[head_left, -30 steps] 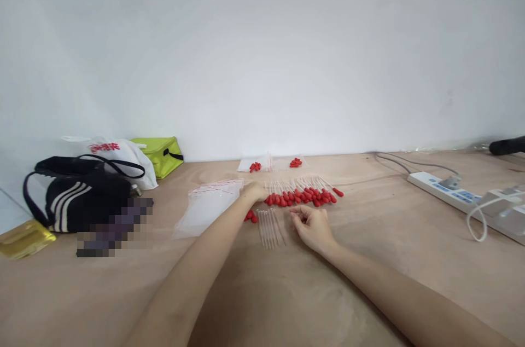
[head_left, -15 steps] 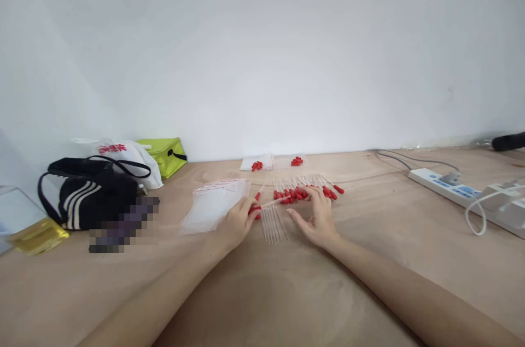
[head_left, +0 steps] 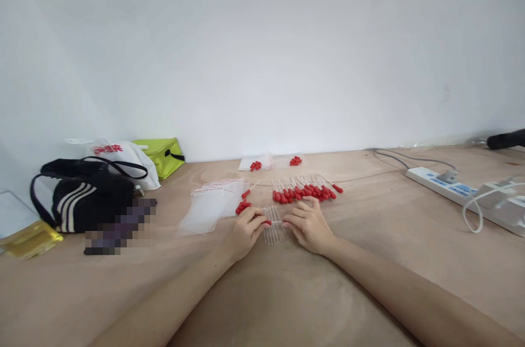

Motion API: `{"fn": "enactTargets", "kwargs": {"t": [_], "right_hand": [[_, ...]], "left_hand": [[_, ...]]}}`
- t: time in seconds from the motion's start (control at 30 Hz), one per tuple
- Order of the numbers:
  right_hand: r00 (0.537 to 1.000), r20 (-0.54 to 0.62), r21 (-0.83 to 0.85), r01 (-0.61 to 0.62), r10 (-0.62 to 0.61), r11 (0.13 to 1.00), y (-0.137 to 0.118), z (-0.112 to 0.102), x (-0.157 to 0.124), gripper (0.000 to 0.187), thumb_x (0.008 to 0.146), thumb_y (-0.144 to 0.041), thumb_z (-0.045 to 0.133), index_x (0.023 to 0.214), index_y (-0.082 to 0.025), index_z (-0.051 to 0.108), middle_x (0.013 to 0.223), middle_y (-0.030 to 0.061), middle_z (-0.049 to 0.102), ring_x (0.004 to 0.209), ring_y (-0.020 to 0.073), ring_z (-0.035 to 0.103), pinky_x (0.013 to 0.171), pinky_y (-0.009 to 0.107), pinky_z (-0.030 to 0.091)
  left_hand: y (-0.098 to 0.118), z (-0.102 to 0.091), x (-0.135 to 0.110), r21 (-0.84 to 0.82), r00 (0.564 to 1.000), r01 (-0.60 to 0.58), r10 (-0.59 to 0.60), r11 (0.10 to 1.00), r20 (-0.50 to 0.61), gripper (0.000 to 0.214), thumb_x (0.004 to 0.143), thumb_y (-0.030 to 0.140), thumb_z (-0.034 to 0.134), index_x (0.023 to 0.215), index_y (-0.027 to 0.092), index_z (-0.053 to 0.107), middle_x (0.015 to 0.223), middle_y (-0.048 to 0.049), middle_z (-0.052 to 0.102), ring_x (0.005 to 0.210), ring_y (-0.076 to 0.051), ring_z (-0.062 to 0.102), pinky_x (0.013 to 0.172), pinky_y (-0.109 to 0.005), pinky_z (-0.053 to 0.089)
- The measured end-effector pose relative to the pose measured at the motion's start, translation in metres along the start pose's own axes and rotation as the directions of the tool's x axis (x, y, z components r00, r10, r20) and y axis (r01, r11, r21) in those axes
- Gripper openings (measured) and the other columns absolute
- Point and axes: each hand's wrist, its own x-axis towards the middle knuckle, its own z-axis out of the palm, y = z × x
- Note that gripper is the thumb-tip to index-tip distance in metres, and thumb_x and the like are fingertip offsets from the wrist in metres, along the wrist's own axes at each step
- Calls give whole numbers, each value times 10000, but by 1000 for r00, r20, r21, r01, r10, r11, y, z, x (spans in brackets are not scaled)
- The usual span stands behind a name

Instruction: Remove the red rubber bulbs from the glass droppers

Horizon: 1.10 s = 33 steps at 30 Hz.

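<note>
Between my two hands is a glass dropper with a red rubber bulb, lying crosswise. My left hand pinches its red bulb, and my right hand has closed fingers on the glass tube. Whether the tube sits inside the bulb is hidden by the fingers. Beneath them lies a row of loose clear glass tubes. Loose red bulbs lie just beyond my left hand, with one dropper beside them. Behind my right hand is a fanned row of red-bulbed droppers.
Clear zip bags are stacked left of my hands. Two filled bags with red bulbs lie by the wall. A black bag, a white plastic bag and a green box bag stand left. A power strip is right.
Both hands have moved nearer, over the loose tubes. My right hand, open before, now grips a tube. The dropper in my left hand now lies beside the loose bulbs.
</note>
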Motion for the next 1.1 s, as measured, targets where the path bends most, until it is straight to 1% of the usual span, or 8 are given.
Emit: {"fn": "enactTargets", "kwargs": {"t": [0.2, 0.4, 0.53, 0.67, 0.77, 0.87, 0.97, 1.1], "right_hand": [[997, 75, -1, -8, 8, 1000, -3, -11, -3, 258, 830, -262, 414, 697, -226, 632, 555, -2, 540, 679, 139, 416, 862, 409, 204], [997, 82, 9, -15, 14, 1000, -3, -12, -4, 284, 827, -262, 414, 614, -203, 592, 532, -7, 522, 677, 134, 406, 850, 404, 202], [994, 91, 27, -69, 66, 997, 5, -13, -9, 257, 824, -263, 427, 647, -210, 606, 555, -7, 549, 691, 138, 423, 845, 397, 205], [974, 70, 65, -219, 214, 974, 16, -16, -15, 264, 841, -310, 417, 728, -239, 644, 625, -2, 614, 689, 138, 450, 826, 391, 209], [955, 65, 62, -293, 289, 954, 20, -14, -16, 276, 844, -332, 405, 779, -255, 663, 665, 11, 646, 682, 142, 464, 810, 383, 213], [940, 68, -5, -335, 335, 942, 19, -11, -14, 303, 841, -340, 396, 749, -250, 670, 653, 20, 653, 666, 145, 464, 797, 378, 210], [933, 74, -73, -348, 353, 935, 16, -8, -9, 295, 836, -322, 392, 779, -262, 675, 629, 24, 652, 668, 156, 462, 761, 369, 205], [917, 78, -54, -387, 390, 921, 8, -5, -4, 271, 819, -300, 404, 830, -256, 671, 574, 27, 630, 662, 162, 480, 710, 342, 212]], "left_hand": [[1, -5, -1, 54, 994, 18, -23, 998, 102, 284, 878, 321, 373, 741, 183, 580, 753, -33, 586, 727, -142, 516, 708, -290, 423], [2, -10, -3, 60, 993, 15, -22, 998, 114, 319, 888, 316, 337, 690, 174, 543, 730, -35, 575, 697, -143, 497, 673, -280, 405], [-1, -13, -8, 35, 998, 49, -51, 998, 47, 280, 884, 276, 337, 718, 179, 540, 758, -39, 572, 719, -139, 512, 682, -267, 427], [-8, -22, -11, 6, 985, 149, -148, 989, -89, 208, 870, 250, 360, 802, 186, 545, 808, -43, 561, 769, -138, 541, 710, -257, 450], [-20, -31, -8, 56, 950, 271, -257, 961, -178, 199, 852, 262, 372, 871, 194, 558, 854, -51, 547, 806, -152, 548, 741, -273, 454], [-38, -36, -5, 134, 890, 431, -396, 892, -226, 238, 820, 242, 356, 907, 174, 567, 885, -76, 544, 836, -181, 549, 766, -312, 453], [-54, -35, -6, 135, 828, 557, -536, 819, -167, 248, 773, 224, 373, 930, 161, 554, 900, -80, 576, 789, -183, 571, 738, -317, 466], [-59, -32, -4, 106, 741, 667, -671, 738, 9, 257, 753, 291, 445, 953, 162, 540, 825, -49, 624, 720, -167, 592, 688, -285, 473]]}}
